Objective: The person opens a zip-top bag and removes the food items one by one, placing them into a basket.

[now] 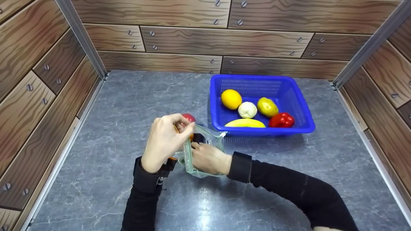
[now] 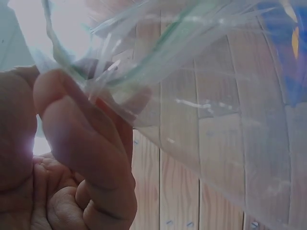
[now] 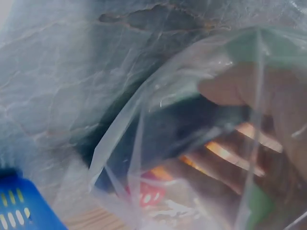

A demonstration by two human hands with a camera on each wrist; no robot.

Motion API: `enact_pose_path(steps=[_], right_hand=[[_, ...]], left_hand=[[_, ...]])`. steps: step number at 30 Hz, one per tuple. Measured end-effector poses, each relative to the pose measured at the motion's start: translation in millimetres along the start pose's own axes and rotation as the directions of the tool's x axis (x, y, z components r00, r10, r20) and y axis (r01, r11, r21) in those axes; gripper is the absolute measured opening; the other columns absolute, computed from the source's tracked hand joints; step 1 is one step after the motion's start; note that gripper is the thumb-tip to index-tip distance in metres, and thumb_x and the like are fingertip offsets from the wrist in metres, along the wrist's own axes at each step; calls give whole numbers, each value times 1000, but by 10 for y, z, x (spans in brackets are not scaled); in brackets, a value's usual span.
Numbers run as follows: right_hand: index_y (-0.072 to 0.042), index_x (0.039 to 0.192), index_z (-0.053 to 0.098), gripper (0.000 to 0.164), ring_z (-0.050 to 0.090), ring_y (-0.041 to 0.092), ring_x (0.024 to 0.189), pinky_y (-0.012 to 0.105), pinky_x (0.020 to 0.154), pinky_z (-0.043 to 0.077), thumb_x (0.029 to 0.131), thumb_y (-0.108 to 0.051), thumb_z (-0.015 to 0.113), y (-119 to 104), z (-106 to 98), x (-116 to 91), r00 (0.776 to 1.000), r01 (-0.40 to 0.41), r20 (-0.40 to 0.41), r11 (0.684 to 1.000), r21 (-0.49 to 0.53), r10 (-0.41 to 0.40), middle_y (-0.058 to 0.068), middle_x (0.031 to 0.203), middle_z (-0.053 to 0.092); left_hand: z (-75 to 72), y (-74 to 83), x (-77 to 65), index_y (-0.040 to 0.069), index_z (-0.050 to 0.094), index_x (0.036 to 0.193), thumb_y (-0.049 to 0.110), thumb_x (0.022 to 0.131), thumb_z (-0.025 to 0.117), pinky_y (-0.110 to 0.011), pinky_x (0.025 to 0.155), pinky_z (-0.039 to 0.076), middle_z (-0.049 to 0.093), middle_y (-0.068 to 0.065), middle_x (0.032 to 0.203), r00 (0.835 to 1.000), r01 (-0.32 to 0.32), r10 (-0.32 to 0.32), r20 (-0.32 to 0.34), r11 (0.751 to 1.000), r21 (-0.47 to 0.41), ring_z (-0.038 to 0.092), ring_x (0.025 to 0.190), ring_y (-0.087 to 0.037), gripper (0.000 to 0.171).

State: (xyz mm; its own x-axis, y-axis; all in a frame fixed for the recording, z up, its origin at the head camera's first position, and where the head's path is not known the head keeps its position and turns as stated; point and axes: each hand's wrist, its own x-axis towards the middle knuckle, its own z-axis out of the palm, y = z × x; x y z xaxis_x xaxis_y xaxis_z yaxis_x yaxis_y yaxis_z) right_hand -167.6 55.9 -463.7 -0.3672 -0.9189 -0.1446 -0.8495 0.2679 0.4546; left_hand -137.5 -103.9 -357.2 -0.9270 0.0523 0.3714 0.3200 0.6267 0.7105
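My left hand (image 1: 168,136) pinches the rim of a clear zip bag (image 1: 188,162) with a green seal strip, holding its mouth up. In the left wrist view the clear film spreads out from the fingertips (image 2: 53,88). My right hand (image 1: 210,158) reaches into the bag. Inside it, thumb and fingers grip a dark elongated object (image 3: 177,127), seen through the film. Its exact kind I cannot tell. A red round thing (image 1: 188,117) shows just behind the left hand, and a bit of orange (image 1: 191,137) lies by the dark object.
A blue plastic basket (image 1: 303,112) stands behind and right of the bag. It holds a yellow-orange fruit (image 1: 231,99), a white bulb-like item (image 1: 247,110), a yellow-green fruit (image 1: 267,107), a banana (image 1: 245,123) and a red pepper (image 1: 282,120). Wood-patterned walls (image 1: 183,40) enclose the grey tabletop (image 1: 96,154).
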Motion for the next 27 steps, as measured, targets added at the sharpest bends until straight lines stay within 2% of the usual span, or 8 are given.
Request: enact_pose_path(steps=[4,7,9,12,16,19,22,27], right_hand=[[-18,105,65,22,60,19,100,26,79,55,83,-19,67,80,-40,-24,994,-41,-92,989,139,54,0,109,63],[-15,105,65,26,61,17,97,26,77,56,79,-12,69,144,-76,-71,974,-64,-194,964,259,116,1,104,63],[-13,104,65,24,63,15,94,25,76,56,81,-7,67,183,-98,-110,945,-58,-284,938,343,162,1,101,64],[-13,101,67,17,65,13,92,23,78,56,85,-6,67,234,-140,-174,885,-25,-403,891,454,231,0,100,66],[-12,103,70,18,67,12,95,21,81,55,85,-8,72,273,-219,-282,843,10,-448,824,566,298,1,103,68],[-12,102,71,20,68,12,95,20,82,55,83,-8,74,290,-284,-369,834,34,-450,784,620,319,1,104,69],[-12,101,72,18,68,11,93,19,80,55,83,-9,75,311,-346,-446,833,46,-448,765,642,325,0,103,70],[-13,98,73,17,68,10,87,21,76,56,82,-10,76,332,-430,-545,880,-2,-364,768,640,305,-1,99,69]], left_hand=[[-2,4,0,19,74,78,27,84,70,-22,49,39,62,9,60,1000,5,-5,-9,1000,-1,52,51,-6,11],[0,-3,2,18,74,78,27,84,70,-22,48,38,62,9,59,1000,1,-1,-12,1000,-2,51,50,-6,11],[-2,-7,4,18,74,78,27,84,70,-22,47,37,62,9,59,1000,-5,5,-15,1000,-2,50,49,-5,11],[-9,-8,7,18,74,79,27,84,70,-22,46,36,61,9,59,1000,-11,11,-16,1000,-2,49,48,-6,11],[-15,-14,7,17,74,79,27,85,69,-21,45,35,61,8,59,1000,-15,15,-13,1000,-1,48,47,-6,12],[-18,-19,4,16,74,80,27,85,69,-21,45,34,61,8,59,1000,-16,16,-11,1000,-4,48,47,-6,13],[-22,-23,0,16,74,80,27,85,69,-21,45,35,61,7,59,1000,-17,17,-10,1000,-10,49,48,-6,13],[-19,-12,-5,15,74,80,27,85,70,-21,47,37,61,7,60,1000,-8,8,-9,1000,-11,50,50,-6,13]])
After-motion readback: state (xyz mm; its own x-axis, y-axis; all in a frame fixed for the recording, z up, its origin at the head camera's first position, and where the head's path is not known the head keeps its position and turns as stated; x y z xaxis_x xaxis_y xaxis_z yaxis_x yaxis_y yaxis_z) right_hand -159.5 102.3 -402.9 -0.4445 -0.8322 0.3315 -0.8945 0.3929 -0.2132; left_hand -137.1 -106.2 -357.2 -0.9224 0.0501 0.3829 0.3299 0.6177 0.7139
